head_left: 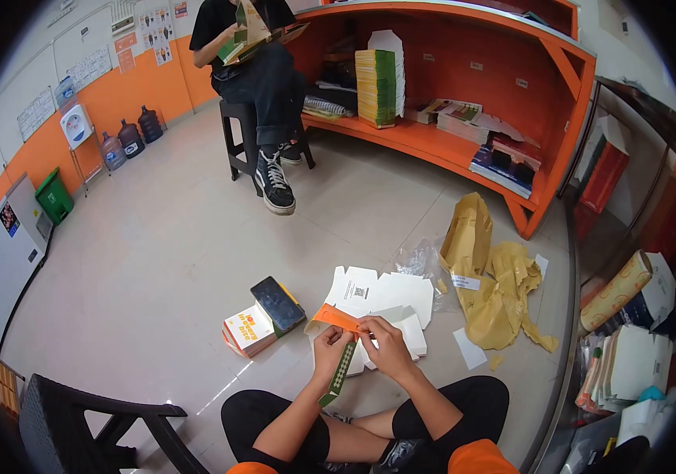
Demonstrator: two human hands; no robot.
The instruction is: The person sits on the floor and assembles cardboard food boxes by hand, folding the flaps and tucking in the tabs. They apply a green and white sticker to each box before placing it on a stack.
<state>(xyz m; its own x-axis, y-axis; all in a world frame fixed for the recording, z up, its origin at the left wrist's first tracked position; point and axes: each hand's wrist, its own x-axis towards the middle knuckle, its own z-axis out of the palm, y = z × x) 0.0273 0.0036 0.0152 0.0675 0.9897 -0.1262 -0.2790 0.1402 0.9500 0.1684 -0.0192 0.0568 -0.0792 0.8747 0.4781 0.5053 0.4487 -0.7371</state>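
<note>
Both hands meet in front of my crossed legs around a printed cardboard carton, green with a white pattern on one panel and orange on another. My left hand grips its left side with bent fingers. My right hand pinches it where the orange and green panels meet. Just beyond, white flat carton blanks lie on the floor, one with a QR code, and a partly raised white piece is half hidden by my right hand. To the left, a black phone rests against small printed boxes.
Torn brown paper and clear plastic lie to the right. Another person sits on a black stool ahead, holding printed cardboard. An orange shelf bears a stack of cartons. A black stool stands at lower left.
</note>
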